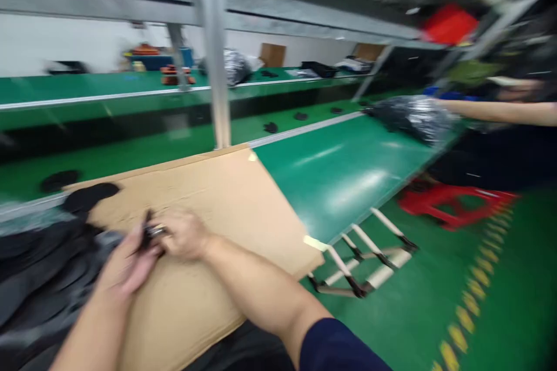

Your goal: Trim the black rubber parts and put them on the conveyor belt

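Now, over the left half of the cardboard sheet (226, 197), my right hand (185, 235) grips a small dark part (150, 233), while my left hand (128, 266) touches it from the left; left grip and part's axis too blurred to tell.

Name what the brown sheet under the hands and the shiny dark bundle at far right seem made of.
Brown sheet: probably cardboard, matte tan, stiff with straight edges. Dark bundle: likely thin plastic film, glossy and crinkled, with silvery glints.
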The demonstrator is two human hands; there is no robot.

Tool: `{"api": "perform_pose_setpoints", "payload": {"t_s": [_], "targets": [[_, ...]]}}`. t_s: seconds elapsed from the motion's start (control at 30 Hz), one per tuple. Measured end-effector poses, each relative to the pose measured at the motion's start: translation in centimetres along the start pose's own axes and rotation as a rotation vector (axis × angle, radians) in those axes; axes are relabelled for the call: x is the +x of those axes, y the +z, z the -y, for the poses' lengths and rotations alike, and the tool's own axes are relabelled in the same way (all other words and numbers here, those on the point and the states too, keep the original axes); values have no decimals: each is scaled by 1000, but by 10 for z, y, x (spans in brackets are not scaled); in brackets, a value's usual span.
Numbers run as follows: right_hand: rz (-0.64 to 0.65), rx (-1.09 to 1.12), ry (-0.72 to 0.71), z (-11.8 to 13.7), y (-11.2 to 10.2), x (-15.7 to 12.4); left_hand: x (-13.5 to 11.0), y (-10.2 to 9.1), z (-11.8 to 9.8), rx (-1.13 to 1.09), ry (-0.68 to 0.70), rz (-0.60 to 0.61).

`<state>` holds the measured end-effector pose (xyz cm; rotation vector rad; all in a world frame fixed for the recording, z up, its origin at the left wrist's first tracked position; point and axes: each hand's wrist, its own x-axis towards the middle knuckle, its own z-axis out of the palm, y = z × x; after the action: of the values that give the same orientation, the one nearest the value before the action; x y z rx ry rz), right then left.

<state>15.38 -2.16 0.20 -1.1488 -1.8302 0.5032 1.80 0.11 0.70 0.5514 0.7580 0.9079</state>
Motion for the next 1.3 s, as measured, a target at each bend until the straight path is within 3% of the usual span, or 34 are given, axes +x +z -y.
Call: {"api": "perform_pose_setpoints", "payload": {"t_s": [0.1,0.33,0.6,0.67,0.8,0.9,1.03,1.17,1.23,1.3], "targets": [[-35,103,-3,-2,-4,5,7,-6,0,-63,14,57],[-151,369,107,-2,1,10,9,-7,-1,-116,115,18],[-225,416,98,-1,4,9,11,-10,-4,-109,150,26],[-348,466,160,-5,5,10,10,-9,-5,-87,200,-21],[-717,599,400,-24,4,16,12,-2,-9,-53,303,-204],[-910,747,533,-39,-1,22,24,10,-18,11,340,-300],[-1009,893,649,-48,-4,30,68,29,-45,320,539,-350],[-1040,932,656,-49,-2,31,131,43,-85,1080,828,-533],[-1029,935,663,-48,-2,31,156,49,-97,1350,876,-526],[-1018,941,672,-47,-3,31,171,56,-94,1446,854,-497]]}}
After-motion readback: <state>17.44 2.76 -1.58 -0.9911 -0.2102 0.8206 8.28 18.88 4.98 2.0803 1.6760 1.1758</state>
